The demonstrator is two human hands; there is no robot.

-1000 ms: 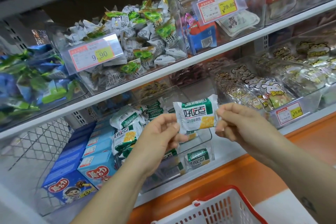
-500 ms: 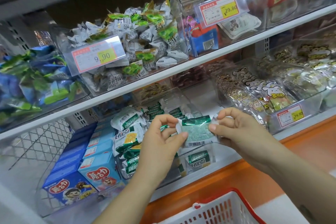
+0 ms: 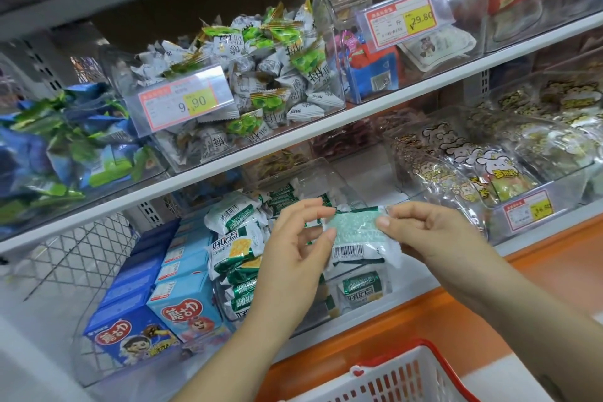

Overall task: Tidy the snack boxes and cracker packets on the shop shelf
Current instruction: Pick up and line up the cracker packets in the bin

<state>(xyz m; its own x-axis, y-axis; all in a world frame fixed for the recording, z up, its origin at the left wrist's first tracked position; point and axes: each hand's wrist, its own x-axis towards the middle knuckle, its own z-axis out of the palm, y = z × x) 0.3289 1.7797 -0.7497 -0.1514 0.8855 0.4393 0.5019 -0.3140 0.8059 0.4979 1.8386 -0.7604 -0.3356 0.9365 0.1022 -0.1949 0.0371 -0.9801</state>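
Head: left hand (image 3: 293,258), right hand (image 3: 430,235) pinch packet (image 3: 355,235)

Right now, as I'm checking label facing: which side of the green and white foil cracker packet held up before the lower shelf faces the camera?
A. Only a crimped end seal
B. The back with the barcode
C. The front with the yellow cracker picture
B: the green and white foil cracker packet shows a black barcode low on a pale printed panel, with no cracker picture.
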